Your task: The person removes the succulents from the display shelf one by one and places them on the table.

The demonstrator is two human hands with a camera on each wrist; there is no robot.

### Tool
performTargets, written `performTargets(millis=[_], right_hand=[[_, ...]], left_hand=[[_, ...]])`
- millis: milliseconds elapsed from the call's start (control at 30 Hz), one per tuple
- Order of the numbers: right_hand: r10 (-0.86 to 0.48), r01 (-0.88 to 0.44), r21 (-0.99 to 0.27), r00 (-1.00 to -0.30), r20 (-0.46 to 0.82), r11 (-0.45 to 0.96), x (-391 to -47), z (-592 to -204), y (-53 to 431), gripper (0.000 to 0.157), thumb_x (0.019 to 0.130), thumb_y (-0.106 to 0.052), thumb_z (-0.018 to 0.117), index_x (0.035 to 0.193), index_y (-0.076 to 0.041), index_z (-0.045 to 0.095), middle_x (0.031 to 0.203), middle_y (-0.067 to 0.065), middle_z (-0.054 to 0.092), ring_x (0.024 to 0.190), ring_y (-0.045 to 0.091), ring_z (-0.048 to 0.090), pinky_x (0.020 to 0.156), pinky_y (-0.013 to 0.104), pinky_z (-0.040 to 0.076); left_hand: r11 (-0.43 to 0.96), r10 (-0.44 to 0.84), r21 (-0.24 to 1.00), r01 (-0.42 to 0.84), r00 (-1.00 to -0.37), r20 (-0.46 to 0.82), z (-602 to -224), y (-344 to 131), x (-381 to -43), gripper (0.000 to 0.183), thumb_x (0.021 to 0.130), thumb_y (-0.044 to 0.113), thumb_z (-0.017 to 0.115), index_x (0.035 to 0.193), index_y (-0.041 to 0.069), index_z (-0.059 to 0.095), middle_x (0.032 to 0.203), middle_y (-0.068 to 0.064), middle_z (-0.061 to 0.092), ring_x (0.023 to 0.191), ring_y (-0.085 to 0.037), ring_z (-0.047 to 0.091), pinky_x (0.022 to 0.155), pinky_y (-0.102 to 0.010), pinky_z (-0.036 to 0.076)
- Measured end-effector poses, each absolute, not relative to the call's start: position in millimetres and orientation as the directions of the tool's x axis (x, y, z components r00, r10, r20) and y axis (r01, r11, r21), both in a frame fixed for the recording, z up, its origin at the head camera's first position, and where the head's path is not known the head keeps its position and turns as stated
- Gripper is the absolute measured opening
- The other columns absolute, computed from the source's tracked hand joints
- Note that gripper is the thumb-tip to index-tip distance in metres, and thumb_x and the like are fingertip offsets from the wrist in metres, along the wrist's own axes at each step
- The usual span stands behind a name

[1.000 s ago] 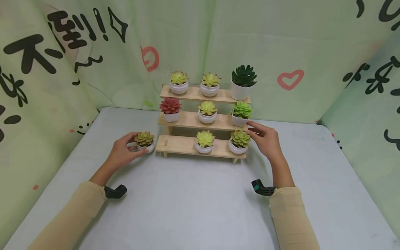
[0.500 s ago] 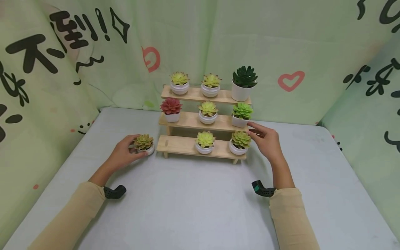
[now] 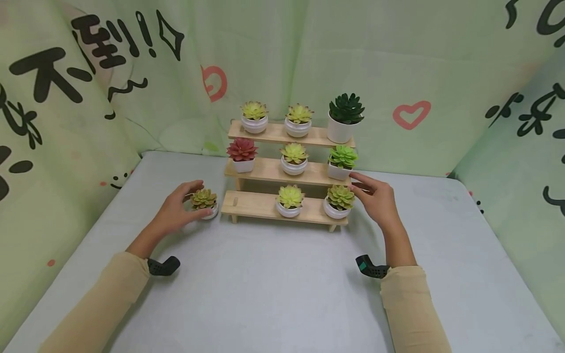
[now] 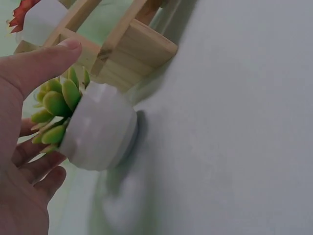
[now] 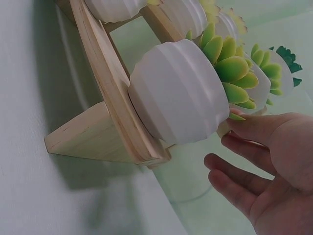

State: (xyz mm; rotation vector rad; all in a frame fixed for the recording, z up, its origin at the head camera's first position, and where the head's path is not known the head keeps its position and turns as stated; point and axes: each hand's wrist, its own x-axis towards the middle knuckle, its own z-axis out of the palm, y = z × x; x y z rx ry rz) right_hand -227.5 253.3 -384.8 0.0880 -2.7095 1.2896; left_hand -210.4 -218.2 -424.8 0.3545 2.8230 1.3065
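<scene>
A small succulent in a round white pot [image 3: 212, 212] stands on the table left of the wooden rack [image 3: 251, 202]. My left hand [image 3: 178, 210] surrounds it loosely, thumb and fingers spread apart; in the left wrist view a gap shows between the thumb [image 4: 56, 56] and the white pot [image 4: 100, 129]. At the rack's right end is my right hand [image 3: 375, 198], its fingertips at the end of the middle shelf, close to the lower right potted succulent [image 3: 339, 201]. The right wrist view shows its other fingers [image 5: 234, 188] loose, holding nothing.
Three tiers carry more potted succulents: a red one [image 3: 242, 153], a bright green one [image 3: 343, 159], a dark green one [image 3: 346, 113] and several yellow-green ones. The rack stands near the back of the white table [image 3: 273, 284], before a printed green curtain [image 3: 366, 59].
My left hand has loosened its grip on the potted succulent, fingers lifting and spreading away from it. The pot stays beside the rack. My right hand has not moved.
</scene>
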Motion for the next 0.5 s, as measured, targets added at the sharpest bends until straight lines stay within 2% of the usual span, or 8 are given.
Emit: performTargets(millis=[500], right_hand=[[0.003, -0.131, -0.755, -0.985, 0.173, 0.642, -226.6, -385.6, 253.3, 0.042, 0.096, -0.023, 0.06, 0.137, -0.013, 0.056, 0.139, 0.013, 0.056, 0.122, 0.033, 0.058, 0.103, 0.048, 0.047]], left_hand=[[0.562, 0.244, 0.768, 0.306, -0.949, 0.2, -400.1, -202.8, -221.4, 0.078, 0.084, 0.029, 0.076, 0.148, 0.01, 0.036, 0.142, -0.014, 0.045, 0.133, -0.031, 0.042, 0.115, -0.049, 0.034]])
